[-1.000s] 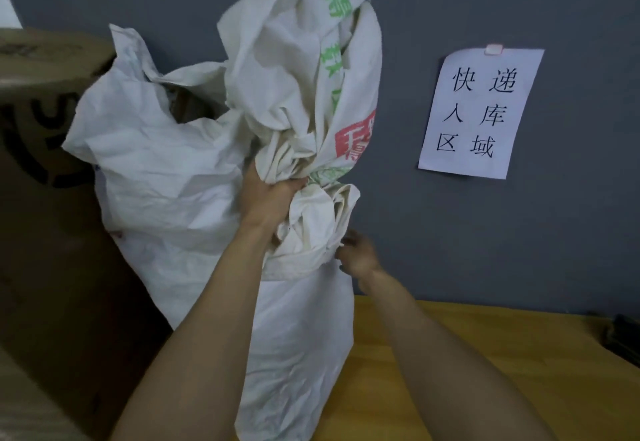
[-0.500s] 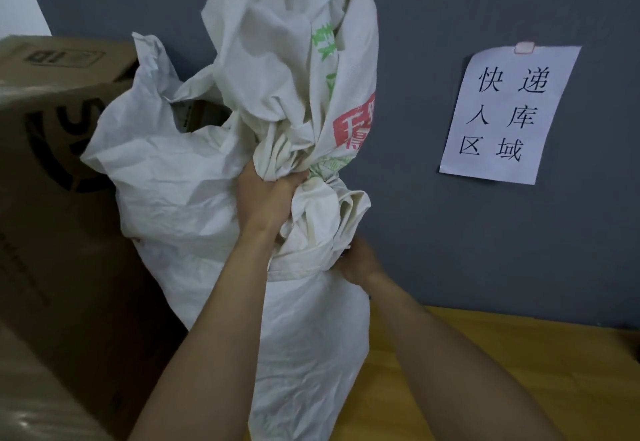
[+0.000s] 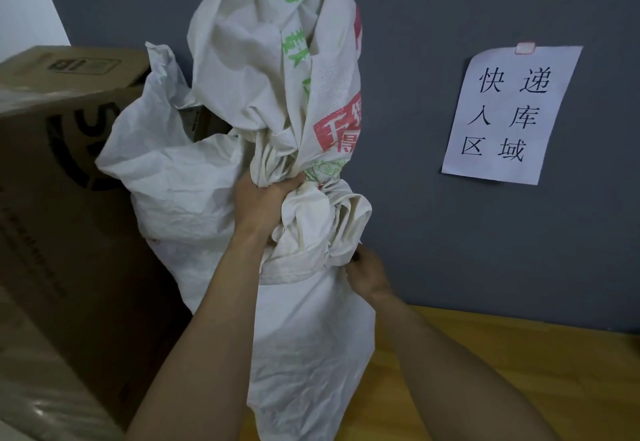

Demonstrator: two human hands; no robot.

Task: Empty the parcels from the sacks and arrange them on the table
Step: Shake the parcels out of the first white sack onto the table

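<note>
Holding front sack [image 3: 304,354] of two: left hand [image 3: 265,201] grip round neck, right hand [image 3: 369,276] pinching fold

1. The front sack [image 3: 304,354] stands upright in the middle, its gathered neck above its body
2. The table [image 3: 519,371] spreads out to the right of the front sack, low down
3. A second sack [image 3: 180,191] sits left of the front sack and slightly behind, touching it
4. A cardboard box [image 3: 52,198] stands left of the front sack, beyond the second sack
5. The wall [image 3: 450,267] is behind the front sack, and a paper sheet [image 3: 509,115] hangs on it, to the right, well apart
6. The left hand [image 3: 263,205] grips the front sack's neck, and the right hand [image 3: 367,274] is against its right side, lower
</note>
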